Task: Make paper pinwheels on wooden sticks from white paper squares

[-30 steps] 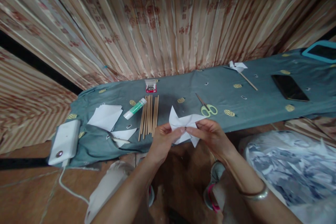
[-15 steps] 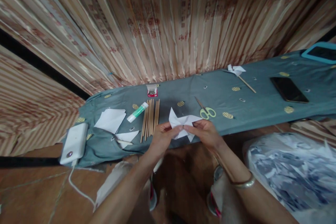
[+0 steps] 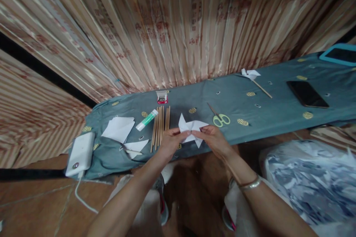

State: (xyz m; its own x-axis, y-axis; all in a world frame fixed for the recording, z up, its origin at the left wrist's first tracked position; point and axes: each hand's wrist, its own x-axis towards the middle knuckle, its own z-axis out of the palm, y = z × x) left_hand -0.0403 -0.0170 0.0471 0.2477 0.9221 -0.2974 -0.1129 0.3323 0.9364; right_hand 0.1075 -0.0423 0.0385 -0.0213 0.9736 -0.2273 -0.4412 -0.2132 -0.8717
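A folded white paper pinwheel (image 3: 191, 126) is held above the front edge of the cloth-covered table, its blades pointing outward. My left hand (image 3: 171, 141) grips its left side, with the thumb near the centre. From the other side my right hand (image 3: 213, 139) pinches it, that thumb also close to the middle. Left of my hands lie several thin wooden sticks (image 3: 159, 127) and a green and white glue stick (image 3: 147, 120). Scissors with light green handles (image 3: 221, 119) rest just beyond my right hand. A small open red box (image 3: 162, 97) of tiny items stands behind the sticks.
A finished pinwheel on a stick (image 3: 251, 75) lies toward the back right, near a black phone (image 3: 307, 94) and a blue-framed tablet (image 3: 339, 54). Paper squares (image 3: 118, 129) and a white power bank (image 3: 80, 153) are at left. A plastic bag (image 3: 311, 177) stands at lower right.
My right hand has shifted slightly left, and the pinwheel's right blade sits closer in. Both hands keep hold of the paper. The view has moved a little.
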